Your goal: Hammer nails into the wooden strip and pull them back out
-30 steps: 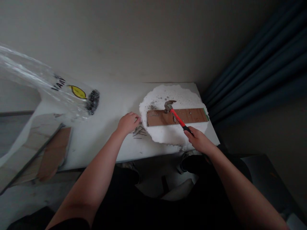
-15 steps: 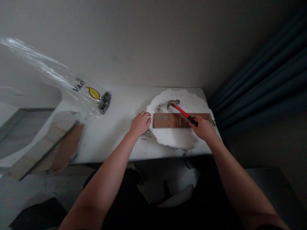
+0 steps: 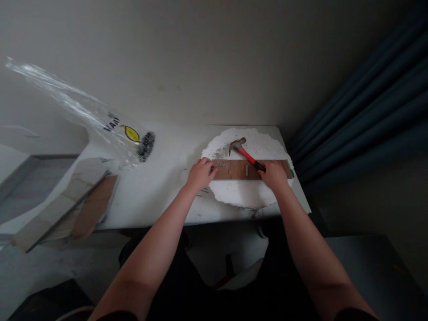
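Observation:
A brown wooden strip [image 3: 237, 170] lies across a round white foam pad [image 3: 245, 194] on a white table [image 3: 160, 187]. My right hand [image 3: 274, 174] grips the red-and-black handle of a claw hammer [image 3: 243, 151], whose steel head rests on the pad just behind the strip. At the strip's left end my left hand [image 3: 199, 174] presses with fingers curled; whether it pinches a nail I cannot tell. A small upright nail [image 3: 246, 169] stands in the strip between my hands. Loose nails [image 3: 204, 191] lie on the table by my left wrist.
A clear plastic bag [image 3: 110, 127] with a yellow logo sticks up at the table's left. Wooden boards [image 3: 76, 200] overhang the left corner. A grey wall runs behind, dark blue curtains [image 3: 361, 116] hang on the right, and a white stool seat [image 3: 247, 274] shows below the table edge.
My left hand slid right from the loose nails to the strip's left end. My right hand moved forward along the hammer handle, and the hammer head shifted behind the strip.

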A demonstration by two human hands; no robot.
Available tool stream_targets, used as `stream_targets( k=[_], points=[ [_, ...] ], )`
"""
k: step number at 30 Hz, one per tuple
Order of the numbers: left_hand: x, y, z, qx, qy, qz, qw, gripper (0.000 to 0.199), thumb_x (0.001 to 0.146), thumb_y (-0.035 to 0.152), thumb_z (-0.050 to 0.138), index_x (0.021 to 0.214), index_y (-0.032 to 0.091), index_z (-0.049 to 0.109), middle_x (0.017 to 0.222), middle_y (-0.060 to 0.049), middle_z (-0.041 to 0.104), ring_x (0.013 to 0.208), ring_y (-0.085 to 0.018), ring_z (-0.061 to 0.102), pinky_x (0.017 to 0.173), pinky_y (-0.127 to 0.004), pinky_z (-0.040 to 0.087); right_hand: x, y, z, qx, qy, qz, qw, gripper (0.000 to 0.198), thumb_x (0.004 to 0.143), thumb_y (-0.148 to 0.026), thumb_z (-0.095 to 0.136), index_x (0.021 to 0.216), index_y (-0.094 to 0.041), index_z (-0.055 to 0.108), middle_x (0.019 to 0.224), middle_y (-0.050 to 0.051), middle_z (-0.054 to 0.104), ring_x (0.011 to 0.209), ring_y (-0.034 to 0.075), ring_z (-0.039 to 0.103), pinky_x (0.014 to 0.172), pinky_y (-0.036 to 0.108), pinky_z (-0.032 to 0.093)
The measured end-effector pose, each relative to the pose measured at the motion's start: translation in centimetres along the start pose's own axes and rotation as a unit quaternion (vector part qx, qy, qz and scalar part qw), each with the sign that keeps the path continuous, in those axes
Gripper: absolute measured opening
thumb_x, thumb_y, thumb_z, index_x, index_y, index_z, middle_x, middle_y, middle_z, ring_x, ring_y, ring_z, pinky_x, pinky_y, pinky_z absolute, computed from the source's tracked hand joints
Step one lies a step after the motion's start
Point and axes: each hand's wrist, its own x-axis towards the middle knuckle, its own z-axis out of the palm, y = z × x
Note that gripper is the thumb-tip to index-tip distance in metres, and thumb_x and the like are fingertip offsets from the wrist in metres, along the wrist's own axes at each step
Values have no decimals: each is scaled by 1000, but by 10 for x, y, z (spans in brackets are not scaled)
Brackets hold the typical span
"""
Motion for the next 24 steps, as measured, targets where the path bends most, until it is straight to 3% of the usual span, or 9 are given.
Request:
stream_targets(
  k=[3,6,9,12,17,24],
  points=[
    [10,-1,1,1,4,2,1000,20,94,30,54,92,18,69,110,-11,65,104,-29,60,93,-43,50,-11,-5,-5,29,39,-9,999,28,95,-30,57,115,-15,68,114,19,63,107,31,60,87,39,45],
    [20,-1,2,-5,6,4,1000,18,94,27,53,91,18,68,111,-12,64,104,-28,60,93,-42,50,-19,-22,-10,114,70,-80,988,22,97,-30,53,108,-16,68,107,14,65,98,26,61,84,35,45],
    [27,-2,2,-9,1,10,1000,17,95,25,51,94,18,67,111,-12,63,106,-28,59,93,-42,49,-11,-45,-8,177,0,-179,968,12,93,-26,60,97,-17,67,99,9,67,84,20,61,78,30,44],
    [29,-5,0,-1,4,21,1000,20,96,22,47,102,18,65,115,-13,63,109,-29,58,93,-44,49,13,-67,2,185,-52,-247,950,4,88,-18,64,91,-16,66,95,8,68,86,18,60,78,28,43],
    [27,-15,-6,15,-4,14,1000,22,96,20,45,110,19,63,116,-12,63,112,-29,56,95,-44,48,53,-86,22,150,-104,-247,952,8,89,-18,61,93,-15,68,95,9,71,84,18,62,75,28,43],
    [21,-20,0,-7,-22,14,1000,21,96,21,46,110,21,62,116,-11,63,110,-29,57,93,-44,49,67,-96,29,123,-133,-232,956,6,85,-19,63,84,-18,68,86,7,73,79,19,62,70,28,41]
  ],
)
